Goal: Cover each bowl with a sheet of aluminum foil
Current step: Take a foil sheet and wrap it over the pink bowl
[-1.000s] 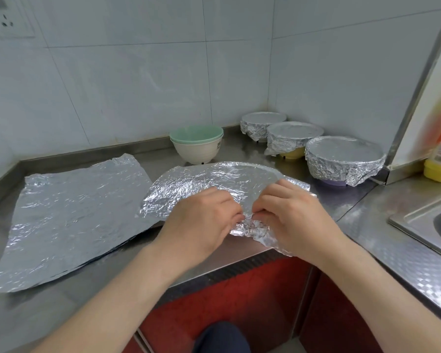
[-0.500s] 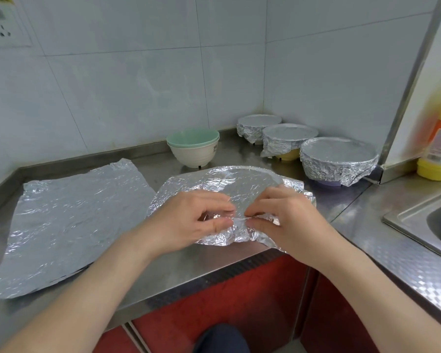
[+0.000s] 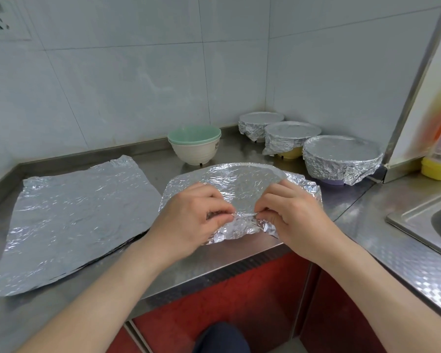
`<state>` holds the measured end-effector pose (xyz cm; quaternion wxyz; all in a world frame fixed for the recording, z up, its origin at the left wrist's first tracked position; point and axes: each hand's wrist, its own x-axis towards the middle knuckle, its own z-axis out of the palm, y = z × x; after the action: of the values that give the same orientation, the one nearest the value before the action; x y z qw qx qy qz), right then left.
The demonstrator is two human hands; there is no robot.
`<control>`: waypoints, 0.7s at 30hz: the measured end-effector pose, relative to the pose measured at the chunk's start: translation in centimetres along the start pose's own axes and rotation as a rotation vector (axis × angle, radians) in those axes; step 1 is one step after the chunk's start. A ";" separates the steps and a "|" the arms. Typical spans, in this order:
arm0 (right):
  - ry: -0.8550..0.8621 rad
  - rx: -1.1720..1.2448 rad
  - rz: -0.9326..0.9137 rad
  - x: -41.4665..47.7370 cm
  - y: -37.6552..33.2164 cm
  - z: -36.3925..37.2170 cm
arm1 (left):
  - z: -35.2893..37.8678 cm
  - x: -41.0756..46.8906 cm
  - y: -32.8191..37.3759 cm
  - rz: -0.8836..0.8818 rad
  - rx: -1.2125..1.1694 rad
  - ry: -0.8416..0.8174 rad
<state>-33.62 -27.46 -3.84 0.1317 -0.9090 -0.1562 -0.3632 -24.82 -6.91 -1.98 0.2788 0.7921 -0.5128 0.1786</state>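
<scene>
Frame centre: foil sheet (image 3: 242,184) draped over a bowl on the steel counter (image 3: 354,212). Left hand (image 3: 191,215) and right hand (image 3: 295,212) each pinch its near edge, crimping downward. Spare foil stack (image 3: 74,217) lies left.

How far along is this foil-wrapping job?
Three foil-covered bowls stand finished in the corner. The left hand and right hand are pinching a foil sheet down over a fourth bowl hidden beneath. Two stacked bowls, green inside white, are uncovered, with spare foil sheets lying left.
</scene>
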 end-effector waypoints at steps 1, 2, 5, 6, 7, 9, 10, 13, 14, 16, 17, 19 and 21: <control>0.003 0.008 0.002 0.0 0.0 0.0 | 0.3 0.0 0.0 0.030 0.048 0.001; 0.005 0.021 0.006 0.0 0.1 0.0 | 0.5 0.0 0.1 0.067 0.103 0.001; -0.019 0.061 0.031 0.0 0.4 -0.2 | 1.2 0.1 0.3 0.158 0.240 0.017; -0.036 0.074 0.042 -0.1 0.6 -0.4 | 1.3 0.1 0.4 0.170 0.255 0.023; -0.055 0.088 0.056 -0.2 0.8 -0.8 | 1.3 0.1 0.7 0.170 0.255 0.018; -0.098 0.104 0.103 -0.4 1.3 -1.7 | 1.4 0.3 1.8 0.137 0.233 -0.018; -0.122 0.111 0.132 -0.5 1.4 -2.3 | 1.3 0.4 2.4 0.113 0.215 -0.039; -0.135 0.151 0.192 -0.4 1.2 -3.8 | 0.5 1.0 4.5 0.040 0.073 -0.101; -0.120 0.162 0.191 -0.3 0.8 -4.0 | -0.2 1.3 4.9 0.006 0.001 -0.114; -0.090 0.161 0.173 -0.1 0.2 -3.8 | -1.9 2.0 5.0 -0.061 -0.135 -0.087; -0.082 0.159 0.171 -0.1 -0.1 -3.6 | -2.6 2.3 4.6 -0.093 -0.167 -0.069; -0.080 0.154 0.157 0.0 -0.4 -2.8 | -3.4 2.4 3.6 -0.135 -0.140 -0.095; -0.088 0.143 0.140 0.0 -0.7 -2.1 | -3.1 2.0 2.6 -0.128 -0.051 -0.178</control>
<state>-35.17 -27.56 -2.29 0.2142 -0.9211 -0.1234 -0.3009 -26.33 -7.23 2.27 0.2630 0.8287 -0.4882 0.0762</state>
